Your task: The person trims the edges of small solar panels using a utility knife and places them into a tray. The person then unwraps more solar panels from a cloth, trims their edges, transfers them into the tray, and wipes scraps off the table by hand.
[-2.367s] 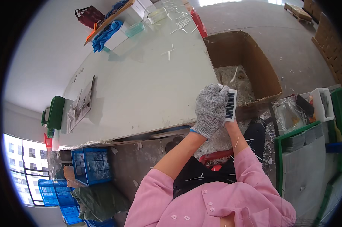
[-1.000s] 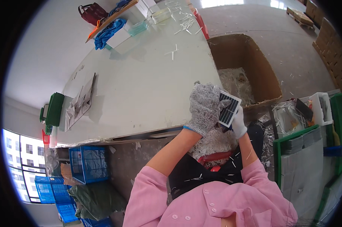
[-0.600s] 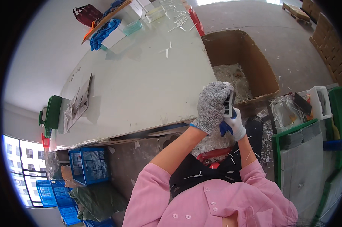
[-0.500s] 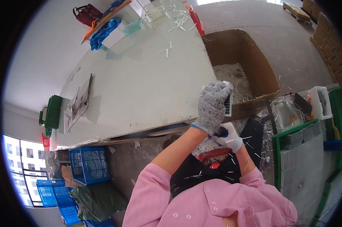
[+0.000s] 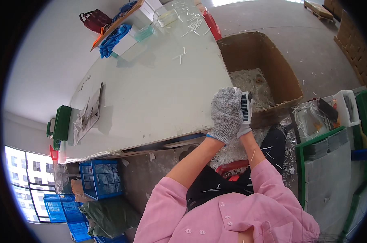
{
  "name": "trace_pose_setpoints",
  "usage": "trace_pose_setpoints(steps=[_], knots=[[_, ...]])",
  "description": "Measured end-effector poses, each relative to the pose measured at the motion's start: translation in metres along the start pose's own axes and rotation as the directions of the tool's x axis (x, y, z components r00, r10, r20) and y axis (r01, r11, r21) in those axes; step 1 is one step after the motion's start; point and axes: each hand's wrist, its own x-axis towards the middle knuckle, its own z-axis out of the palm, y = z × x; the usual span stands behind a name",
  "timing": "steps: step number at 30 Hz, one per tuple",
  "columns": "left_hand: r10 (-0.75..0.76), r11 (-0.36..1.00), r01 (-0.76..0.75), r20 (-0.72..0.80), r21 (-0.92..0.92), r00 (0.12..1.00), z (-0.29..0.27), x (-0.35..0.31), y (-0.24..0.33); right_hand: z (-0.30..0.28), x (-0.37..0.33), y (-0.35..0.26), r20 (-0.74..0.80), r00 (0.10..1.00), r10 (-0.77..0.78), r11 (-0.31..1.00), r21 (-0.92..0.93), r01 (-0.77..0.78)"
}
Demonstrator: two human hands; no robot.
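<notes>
My left hand (image 5: 226, 111), in a grey knitted glove, is closed on a flat white piece with a row of dark bars (image 5: 245, 107), just past the table's right corner. My right hand (image 5: 244, 128), in a white glove, is right up against the piece from behind and below. Its fingers are mostly hidden by the piece and my left hand. A small dark bit shows at the piece's far right edge; I cannot make out what it is.
A deep cardboard box (image 5: 279, 77) with clear and white scraps stands beyond my hands. The pale table (image 5: 163, 93) stretches left, with thin white strips at its far end. A green-edged stack of sheets (image 5: 325, 166) is at right, blue crates (image 5: 100, 178) at lower left.
My right hand, which was lower and closed around a dark blue object, has risen to the piece. My left hand has turned, so more of the barred face shows.
</notes>
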Motion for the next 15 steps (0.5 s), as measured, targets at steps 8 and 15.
trace_pose_setpoints(steps=[8,15], knots=[[0.054,0.989,-0.027,0.182,-0.145,0.982,-0.014,0.008,0.003,0.010,0.009,-0.037,0.284,0.857,0.430,0.659,0.551,-0.512],[-0.092,0.990,0.059,0.279,0.125,0.956,-0.036,0.000,-0.008,-0.050,-0.043,-0.110,0.354,0.916,0.188,0.977,0.025,-0.210]])
